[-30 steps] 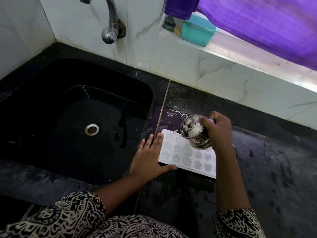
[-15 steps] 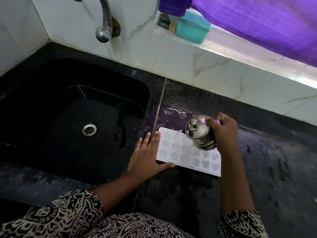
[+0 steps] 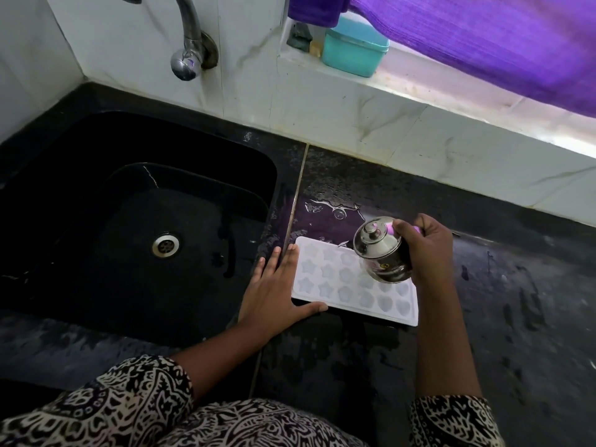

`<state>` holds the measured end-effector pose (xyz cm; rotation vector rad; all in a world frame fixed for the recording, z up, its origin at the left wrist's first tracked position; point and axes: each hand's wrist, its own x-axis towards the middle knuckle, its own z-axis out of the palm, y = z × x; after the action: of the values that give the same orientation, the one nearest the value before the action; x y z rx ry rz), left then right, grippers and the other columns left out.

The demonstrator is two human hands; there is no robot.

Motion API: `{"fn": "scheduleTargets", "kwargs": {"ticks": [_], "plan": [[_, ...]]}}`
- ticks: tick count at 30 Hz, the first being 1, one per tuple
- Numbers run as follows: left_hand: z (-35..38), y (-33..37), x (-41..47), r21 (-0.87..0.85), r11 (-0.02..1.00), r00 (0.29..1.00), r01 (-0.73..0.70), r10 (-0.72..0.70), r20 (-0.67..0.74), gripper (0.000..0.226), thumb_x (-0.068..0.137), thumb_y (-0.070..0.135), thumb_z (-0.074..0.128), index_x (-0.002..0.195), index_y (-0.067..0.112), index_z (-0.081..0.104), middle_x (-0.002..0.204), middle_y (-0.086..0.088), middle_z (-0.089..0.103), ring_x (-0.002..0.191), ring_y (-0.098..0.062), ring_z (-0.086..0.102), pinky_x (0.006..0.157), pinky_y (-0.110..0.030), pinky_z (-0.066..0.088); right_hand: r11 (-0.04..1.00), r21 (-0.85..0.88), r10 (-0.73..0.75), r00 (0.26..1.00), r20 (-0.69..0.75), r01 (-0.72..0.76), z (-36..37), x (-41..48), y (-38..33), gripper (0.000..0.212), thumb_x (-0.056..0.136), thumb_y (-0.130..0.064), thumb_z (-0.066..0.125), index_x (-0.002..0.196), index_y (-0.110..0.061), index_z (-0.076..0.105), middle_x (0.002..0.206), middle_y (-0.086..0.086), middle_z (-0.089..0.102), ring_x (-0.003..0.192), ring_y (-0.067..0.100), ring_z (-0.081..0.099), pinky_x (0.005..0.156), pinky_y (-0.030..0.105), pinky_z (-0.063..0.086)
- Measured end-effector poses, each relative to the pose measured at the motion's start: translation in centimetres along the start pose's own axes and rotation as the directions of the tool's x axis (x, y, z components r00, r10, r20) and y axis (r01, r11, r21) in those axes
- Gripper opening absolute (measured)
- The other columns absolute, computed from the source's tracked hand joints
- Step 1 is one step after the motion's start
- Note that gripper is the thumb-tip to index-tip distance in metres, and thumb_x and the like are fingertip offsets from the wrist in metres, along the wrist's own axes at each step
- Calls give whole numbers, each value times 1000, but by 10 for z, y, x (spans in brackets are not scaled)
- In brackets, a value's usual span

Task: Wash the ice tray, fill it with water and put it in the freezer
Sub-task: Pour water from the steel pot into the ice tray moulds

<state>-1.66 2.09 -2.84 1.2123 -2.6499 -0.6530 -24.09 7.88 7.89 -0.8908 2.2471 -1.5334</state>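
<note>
A white ice tray (image 3: 335, 282) with star and heart moulds lies flat on the black counter (image 3: 483, 333), just right of the sink (image 3: 135, 227). My left hand (image 3: 274, 291) rests flat against the tray's left end, fingers straight, thumb along its near edge. My right hand (image 3: 425, 250) grips a small steel lidded pot (image 3: 382, 251), tilted over the tray's right half. Whether water is coming out I cannot tell.
A steel tap (image 3: 188, 43) juts from the tiled wall above the black sink. A teal box (image 3: 354, 48) sits on the window ledge under a purple cloth (image 3: 483, 43). Water is pooled on the counter (image 3: 332, 209) behind the tray.
My right hand has carried the pot slightly to the right over the tray. The left hand has stayed at the tray's left end.
</note>
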Motion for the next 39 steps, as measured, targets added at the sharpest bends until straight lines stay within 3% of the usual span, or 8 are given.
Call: {"fn": "scheduleTargets", "kwargs": {"ticks": [15, 18, 23, 30, 35, 39], "plan": [[0, 0, 0, 12, 1000, 1000, 1, -1, -2, 125, 60, 94, 18, 156, 17, -5, 165, 4, 2, 151, -16, -2, 120, -36, -3, 996, 83, 42, 999, -30, -39, 0, -4, -2, 34, 83, -8, 63, 62, -16, 37, 60, 3, 44, 56, 10, 44, 47, 14, 42], [0, -1, 0, 10, 1000, 1000, -2, 2, -5, 124, 61, 94, 19, 156, 17, -5, 165, 4, 2, 151, -16, -2, 119, -35, -4, 972, 218, 104, 992, -67, -87, -1, -4, -1, 34, 83, -6, 61, 61, -16, 37, 53, -2, 43, 47, 5, 40, 43, 14, 39], [1, -1, 0, 21, 1000, 1000, -2, 2, 0, 124, 64, 94, 24, 155, 17, -8, 165, 4, -1, 151, -16, -4, 120, -36, -3, 897, 417, 196, 978, -71, -149, -7, -4, 4, 31, 84, -3, 58, 61, -15, 42, 49, -8, 52, 49, 6, 48, 49, 17, 45], [0, 0, 0, 21, 1000, 1000, 0, 1, -6, 122, 67, 91, 35, 156, 17, -6, 165, 5, 1, 151, -16, -1, 121, -36, 0, 940, 315, 164, 983, -86, -129, -18, -4, 11, 29, 80, -9, 64, 61, -18, 43, 60, 3, 47, 56, 15, 45, 54, 28, 44], [0, 0, 0, 13, 1000, 1000, 1, -1, -10, 125, 63, 94, 29, 155, 19, -12, 165, 5, -3, 151, -14, -3, 120, -34, -1, 966, 238, 125, 988, -90, -101, -21, -5, 10, 34, 80, -9, 65, 59, -20, 40, 55, -1, 45, 50, 10, 42, 50, 25, 41], [-2, 1, -2, -31, 1000, 1000, -3, 2, -20, 124, 64, 92, 34, 153, 23, -16, 164, 7, -6, 151, -11, -5, 120, -32, -4, 976, 185, 127, 989, -77, -111, -23, -4, 10, 31, 80, -13, 65, 61, -20, 41, 62, 6, 48, 64, 22, 47, 60, 34, 45]]}}
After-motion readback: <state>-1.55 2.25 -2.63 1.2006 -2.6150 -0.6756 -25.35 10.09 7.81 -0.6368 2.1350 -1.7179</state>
